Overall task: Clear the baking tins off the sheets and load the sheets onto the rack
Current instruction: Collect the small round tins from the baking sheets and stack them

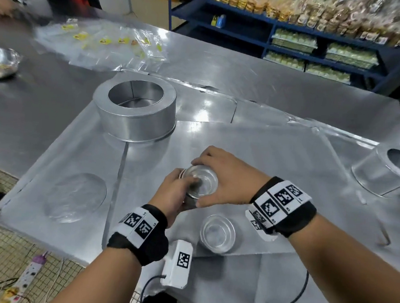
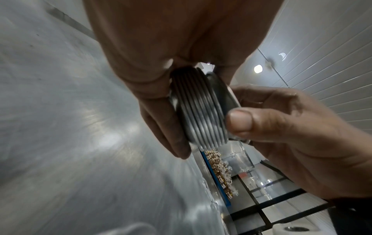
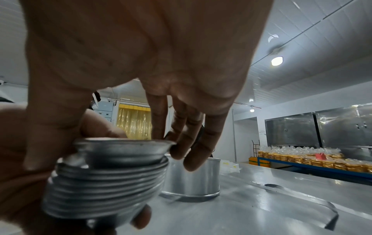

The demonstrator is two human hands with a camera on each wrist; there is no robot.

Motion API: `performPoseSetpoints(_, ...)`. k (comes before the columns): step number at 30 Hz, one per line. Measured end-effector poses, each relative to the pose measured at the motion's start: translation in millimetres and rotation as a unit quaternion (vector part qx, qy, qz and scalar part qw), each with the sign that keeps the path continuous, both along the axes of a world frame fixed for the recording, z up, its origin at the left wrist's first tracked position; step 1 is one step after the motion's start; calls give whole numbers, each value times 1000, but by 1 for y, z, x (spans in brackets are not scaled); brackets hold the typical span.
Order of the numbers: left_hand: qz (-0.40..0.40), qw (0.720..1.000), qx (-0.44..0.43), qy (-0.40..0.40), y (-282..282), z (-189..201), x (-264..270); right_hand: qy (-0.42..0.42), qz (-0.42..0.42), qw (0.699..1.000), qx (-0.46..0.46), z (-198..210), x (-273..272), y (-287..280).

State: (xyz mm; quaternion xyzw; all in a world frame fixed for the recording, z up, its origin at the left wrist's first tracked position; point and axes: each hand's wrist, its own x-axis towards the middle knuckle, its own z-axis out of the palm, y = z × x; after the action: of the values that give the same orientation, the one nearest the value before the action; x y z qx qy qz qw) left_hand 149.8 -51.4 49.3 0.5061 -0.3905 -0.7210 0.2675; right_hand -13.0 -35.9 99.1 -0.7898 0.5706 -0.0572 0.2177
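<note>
On the steel surface point(image 1: 271, 85) lie overlapping sheets point(image 1: 74, 155); a big round tin point(image 1: 135, 112) stands far left on them, hollow and open-topped, and a smaller tin point(image 1: 384, 173) stands at the right edge. Near the middle, above the sheets, the left hand point(image 1: 173, 194) grips a stack point(image 2: 199, 108) of nested small tins from the side while the right hand point(image 1: 228, 177) pinches the rim of the top tin point(image 3: 124, 151), seated askew. One cup point(image 1: 217, 233) sits alone just nearer, nothing visible inside.
</note>
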Motion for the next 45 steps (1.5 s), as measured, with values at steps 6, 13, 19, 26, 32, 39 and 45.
performPoseSetpoints(6, -37, 999, -6, 1, 24, -2, 2, -21, -45, 999, -11, -6, 4, 39)
performPoseSetpoints(13, -43, 999, -1, -6, 36, -3, 8, -63, -95, 993, -24, -20, 13, 70)
performPoseSetpoints(19, -21, 1000, 3, -10, 30, -4, 18, -102, -232, 967, -16, -39, -3, 94)
performPoseSetpoints(26, -41, 998, 7, -43, 27, -7, 27, -110, -343, 929, 83, -71, -8, 113)
performPoseSetpoints(32, -46, 996, 21, -80, 24, -18, 29, -172, -412, 890, 91, -92, 0, 118)
performPoseSetpoints(39, -58, 989, 13, -137, 18, -28, 28, -365, -521, 759, 142, -112, 6, 118)
performPoseSetpoints(45, -93, 982, 8, -163, 9, -29, 24, -419, -542, 713, 149, -116, 2, 114)
